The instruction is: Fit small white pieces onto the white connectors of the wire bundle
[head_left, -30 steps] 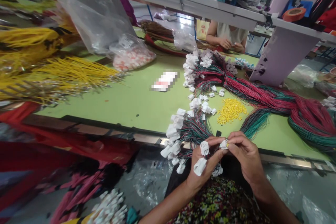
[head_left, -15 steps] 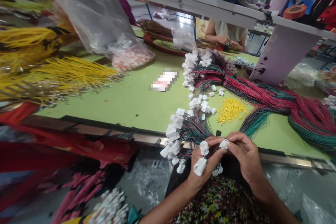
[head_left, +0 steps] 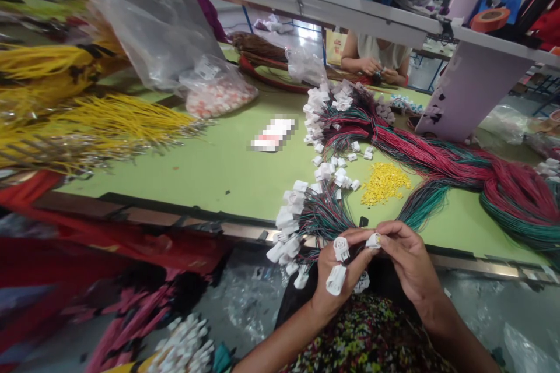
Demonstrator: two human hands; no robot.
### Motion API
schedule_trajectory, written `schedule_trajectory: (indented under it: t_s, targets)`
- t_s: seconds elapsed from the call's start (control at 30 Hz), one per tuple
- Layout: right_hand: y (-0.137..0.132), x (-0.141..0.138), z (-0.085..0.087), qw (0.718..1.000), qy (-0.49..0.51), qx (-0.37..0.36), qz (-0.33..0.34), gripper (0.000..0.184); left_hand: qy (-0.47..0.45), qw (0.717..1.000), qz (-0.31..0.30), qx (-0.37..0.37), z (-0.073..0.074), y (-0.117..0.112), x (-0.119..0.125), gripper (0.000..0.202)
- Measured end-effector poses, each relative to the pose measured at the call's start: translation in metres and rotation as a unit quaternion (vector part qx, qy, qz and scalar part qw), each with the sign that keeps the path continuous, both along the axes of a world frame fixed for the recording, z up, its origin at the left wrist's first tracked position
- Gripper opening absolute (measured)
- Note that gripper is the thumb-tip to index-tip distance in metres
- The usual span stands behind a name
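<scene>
My left hand [head_left: 324, 273] is closed on a white plastic connector [head_left: 372, 240], pinched between thumb and fingers in front of the bench edge. Two more white connectors, an upper one [head_left: 341, 249] and a lower one [head_left: 336, 280], rest against the back of that hand. My right hand [head_left: 411, 262] meets it from the right, its thumb and finger pinching a tiny yellow piece [head_left: 378, 239] against the connector's end. To the left lies a bunch of wired white connectors [head_left: 289, 218]. Small yellow pieces [head_left: 385, 182] are heaped on the green bench top [head_left: 210, 169] beyond my hands.
Thick red and green wire bundles [head_left: 446, 154] stretch across the right side. Yellow wires [head_left: 131, 122] cover the left, near a clear bag of orange and white parts [head_left: 221, 93]. A shelf beam [head_left: 306, 3] crosses overhead. Another person [head_left: 378, 58] sits across the bench.
The two connectors against my left hand have shifted and turned slightly. Both hands stay together at the same connector; the bench items have not moved.
</scene>
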State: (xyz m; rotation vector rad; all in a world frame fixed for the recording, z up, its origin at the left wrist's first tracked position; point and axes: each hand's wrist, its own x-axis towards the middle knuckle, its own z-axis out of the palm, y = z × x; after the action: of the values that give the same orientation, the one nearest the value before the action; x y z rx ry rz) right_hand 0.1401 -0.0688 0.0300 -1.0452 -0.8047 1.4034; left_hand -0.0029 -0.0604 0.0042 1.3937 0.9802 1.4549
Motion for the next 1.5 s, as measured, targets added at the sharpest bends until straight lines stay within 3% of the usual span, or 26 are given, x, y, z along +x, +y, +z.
schedule_trajectory:
  t_s: [0.3, 0.6, 0.77, 0.93, 1.03, 1.13, 1.2, 1.3, 1.4, 1.5]
  targets:
    - [0.0, -0.003, 0.001, 0.998, 0.054, -0.036, -0.002, 0.025, 0.008, 0.999, 0.028, 0.029, -0.003, -0.001, 0.003, 0.02]
    - [0.003, -0.001, -0.005, 0.999, 0.035, -0.033, -0.001, 0.027, 0.034, 0.998, 0.039, 0.037, -0.007, -0.001, 0.002, 0.02]
    - [0.0, 0.001, 0.0, 0.998, -0.057, 0.029, 0.018, 0.022, 0.022, 0.999, 0.014, 0.019, 0.003, 0.001, 0.002, 0.017]
    - [-0.007, 0.023, 0.008, 0.952, -0.259, 0.156, 0.041, 0.018, 0.011, 0.997, -0.069, -0.013, 0.011, 0.004, -0.003, 0.02]
    - [-0.015, 0.054, 0.011, 0.919, -0.352, 0.167, 0.063, 0.016, -0.022, 0.991, -0.127, -0.041, 0.009, 0.004, -0.007, 0.028]
    - [-0.023, 0.078, 0.013, 0.868, -0.449, 0.16, 0.141, 0.014, -0.022, 0.982, -0.161, -0.094, 0.008, 0.004, -0.008, 0.023]
    - [-0.026, 0.08, 0.014, 0.856, -0.472, 0.168, 0.128, 0.015, 0.011, 0.98, -0.164, -0.111, 0.008, 0.005, -0.007, 0.028]
    - [-0.026, 0.062, 0.017, 0.88, -0.426, 0.196, 0.075, 0.022, 0.079, 0.981, -0.172, -0.05, 0.01, 0.006, -0.002, 0.03]
    - [-0.022, 0.037, 0.02, 0.9, -0.361, 0.229, 0.08, 0.027, 0.128, 0.971, -0.199, 0.035, 0.014, 0.007, 0.001, 0.021]
    - [-0.014, 0.023, 0.019, 0.909, -0.327, 0.24, 0.096, 0.02, 0.152, 0.966, -0.205, 0.046, 0.017, 0.005, 0.0, 0.019]
